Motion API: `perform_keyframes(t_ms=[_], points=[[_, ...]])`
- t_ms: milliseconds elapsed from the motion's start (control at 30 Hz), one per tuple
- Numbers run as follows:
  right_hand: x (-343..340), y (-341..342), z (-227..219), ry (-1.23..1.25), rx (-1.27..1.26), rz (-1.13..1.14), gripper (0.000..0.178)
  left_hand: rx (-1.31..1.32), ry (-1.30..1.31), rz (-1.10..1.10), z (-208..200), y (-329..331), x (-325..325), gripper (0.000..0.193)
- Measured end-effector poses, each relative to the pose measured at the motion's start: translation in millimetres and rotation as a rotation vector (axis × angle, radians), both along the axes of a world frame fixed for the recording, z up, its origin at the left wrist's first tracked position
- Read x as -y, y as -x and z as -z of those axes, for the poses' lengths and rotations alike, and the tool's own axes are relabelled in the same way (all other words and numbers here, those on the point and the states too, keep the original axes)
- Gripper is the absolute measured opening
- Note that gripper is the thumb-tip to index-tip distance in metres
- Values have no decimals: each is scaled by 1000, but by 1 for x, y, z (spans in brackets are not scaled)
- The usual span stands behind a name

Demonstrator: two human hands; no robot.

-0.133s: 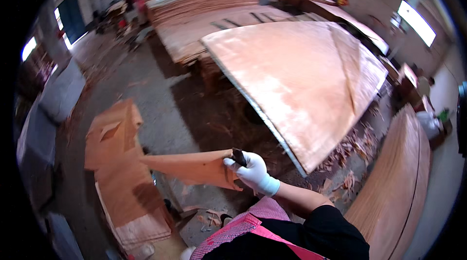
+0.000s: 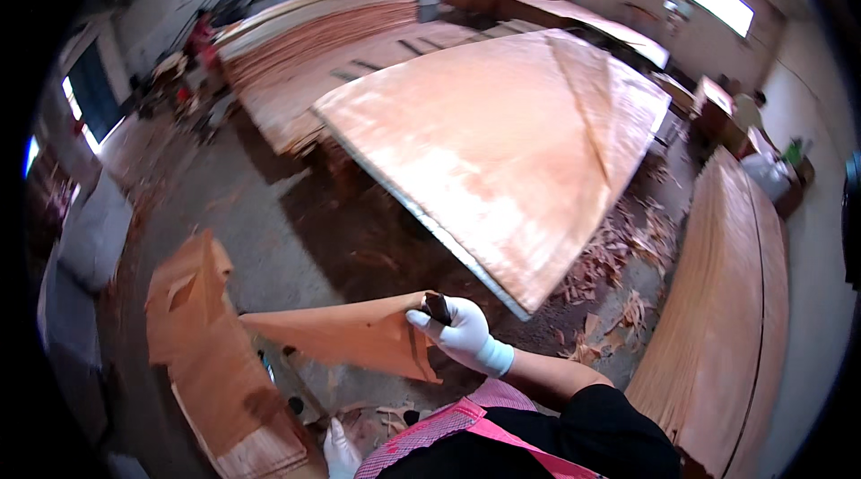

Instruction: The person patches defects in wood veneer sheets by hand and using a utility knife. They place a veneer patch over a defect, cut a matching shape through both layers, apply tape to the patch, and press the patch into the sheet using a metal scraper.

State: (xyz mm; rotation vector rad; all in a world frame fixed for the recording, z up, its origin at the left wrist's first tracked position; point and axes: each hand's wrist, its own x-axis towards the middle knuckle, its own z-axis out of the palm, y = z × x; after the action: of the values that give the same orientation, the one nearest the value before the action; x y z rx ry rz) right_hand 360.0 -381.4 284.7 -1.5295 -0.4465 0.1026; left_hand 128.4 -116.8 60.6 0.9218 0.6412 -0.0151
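Observation:
My right hand [image 2: 463, 335], in a white glove, is closed round a short dark-handled tool [image 2: 436, 307]; its blade or tip cannot be made out. The same hand is at the end of a thin orange-brown wood veneer strip [image 2: 354, 328], which stretches left toward a stack of veneer sheets [image 2: 211, 362]. My left hand [image 2: 341, 450], also white-gloved, is low beside the stack's near end, partly cut off by the lower edge. Its visible fingers are stretched out, with nothing seen in them.
Ahead stands a raised stack topped by a wide pale veneer sheet [image 2: 466, 147]. Veneer scraps [image 2: 619, 246] litter the floor to its right. A tall curved veneer stack [image 2: 717, 326] is at the right, grey boards [image 2: 94, 228] at the left. A person [image 2: 203, 44] is at the far left.
The view has turned slightly right, so the surroundings sit farther left. My left hand has come up into view at the lower edge. The right hand keeps its hold.

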Motion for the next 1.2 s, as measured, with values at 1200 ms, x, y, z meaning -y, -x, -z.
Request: perform_keyframes(t_ms=[1200], points=[[865,-163,73,-614,-542,1055,18,728,-68,491,-213,-558,912,34]])
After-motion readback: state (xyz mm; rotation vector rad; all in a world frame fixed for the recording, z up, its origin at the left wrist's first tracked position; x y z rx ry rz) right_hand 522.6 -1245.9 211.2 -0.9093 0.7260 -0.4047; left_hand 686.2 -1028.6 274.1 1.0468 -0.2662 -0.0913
